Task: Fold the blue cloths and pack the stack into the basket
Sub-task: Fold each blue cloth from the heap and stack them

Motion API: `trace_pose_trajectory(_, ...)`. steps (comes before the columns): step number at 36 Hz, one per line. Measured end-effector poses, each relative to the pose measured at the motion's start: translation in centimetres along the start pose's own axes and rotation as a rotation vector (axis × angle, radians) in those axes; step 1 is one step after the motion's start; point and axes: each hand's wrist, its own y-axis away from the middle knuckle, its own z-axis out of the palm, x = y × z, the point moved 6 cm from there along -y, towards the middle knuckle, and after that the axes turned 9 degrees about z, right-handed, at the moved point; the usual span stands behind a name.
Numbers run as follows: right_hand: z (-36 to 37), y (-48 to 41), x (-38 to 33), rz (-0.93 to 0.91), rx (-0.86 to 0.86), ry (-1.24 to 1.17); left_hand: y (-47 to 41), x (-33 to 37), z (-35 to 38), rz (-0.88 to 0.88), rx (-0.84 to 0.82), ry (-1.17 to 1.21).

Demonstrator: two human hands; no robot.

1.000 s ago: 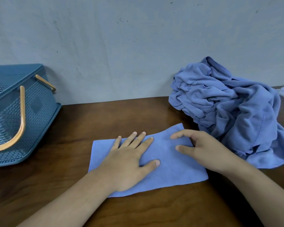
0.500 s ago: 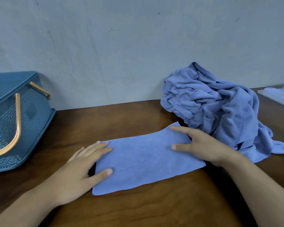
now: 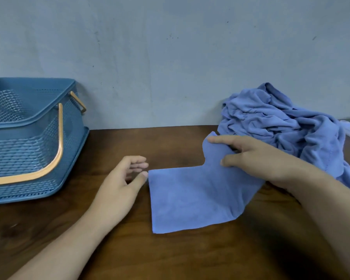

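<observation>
Cloth (image 3: 192,199) far end now lifted, pinched in right hand (image 3: 249,158) grip; left hand (image 3: 121,182) off it, open; basket (image 3: 28,138) cut off.

A dark brown wooden table (image 3: 180,255) with visible grain is seen across the lower half of the view. It is set against a pale grey-blue wall (image 3: 170,57), which fills the upper half. The wall is marked by small dark specks, faint scuffs and a thin vertical crack. Soft, even light is cast, and dim shadows are thrown on the wood.
</observation>
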Motion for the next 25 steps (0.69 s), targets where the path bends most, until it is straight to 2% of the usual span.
trace_pose_trajectory(5,3.2,0.0,-4.1,-0.008,-0.059,0.083,-0.2,-0.8,-0.6,-0.107,0.074,0.051)
trace_pose_trajectory(13,11.3,-1.2,-4.0,0.039,-0.200,-0.002,0.1,-0.6,0.2,-0.097,-0.025,-0.003)
trace_pose_trajectory(20,11.8,-2.0,-2.3,0.030,-0.140,-0.078,0.2,-0.8,0.6,-0.079,-0.084,-0.045)
trace_pose_trajectory(25,11.7,-1.6,-2.5,0.006,-0.192,-0.125,0.3,-0.4,0.9,-0.078,-0.126,-0.076)
